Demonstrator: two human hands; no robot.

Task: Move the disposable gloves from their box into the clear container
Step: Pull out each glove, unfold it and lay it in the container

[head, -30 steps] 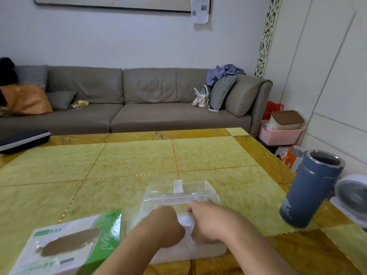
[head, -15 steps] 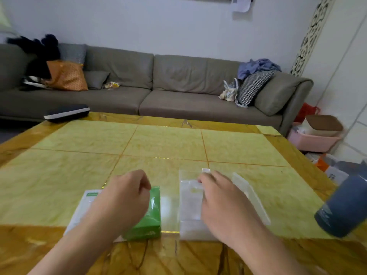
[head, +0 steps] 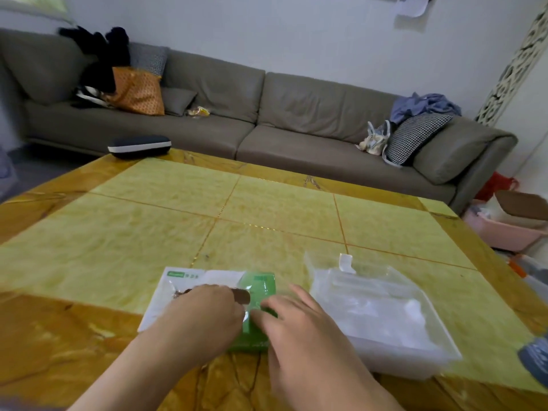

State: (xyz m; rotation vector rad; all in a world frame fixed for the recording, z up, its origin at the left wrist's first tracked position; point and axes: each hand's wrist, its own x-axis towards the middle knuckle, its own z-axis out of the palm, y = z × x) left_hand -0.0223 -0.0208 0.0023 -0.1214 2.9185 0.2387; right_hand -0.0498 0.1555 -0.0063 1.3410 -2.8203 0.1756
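Both hands are at the glove box, which sits on the table at nine o'clock of the clear container: the left hand, curled, digs into its slot while the right hand lays loose fingers on the green end, so the fetching step is under way and next, I judge, a pinched bundle must travel right into that container, where gloves already lie.

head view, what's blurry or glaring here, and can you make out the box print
Head view: motion blur softens everything, worst on the blue cup cut off at the right edge; the print on the glove box is unreadable. Soft glare sits on the clear container and the glossy table. Wide-angle tilt slants the sofa. Both hands, left and right, are smeared at the fingertips.
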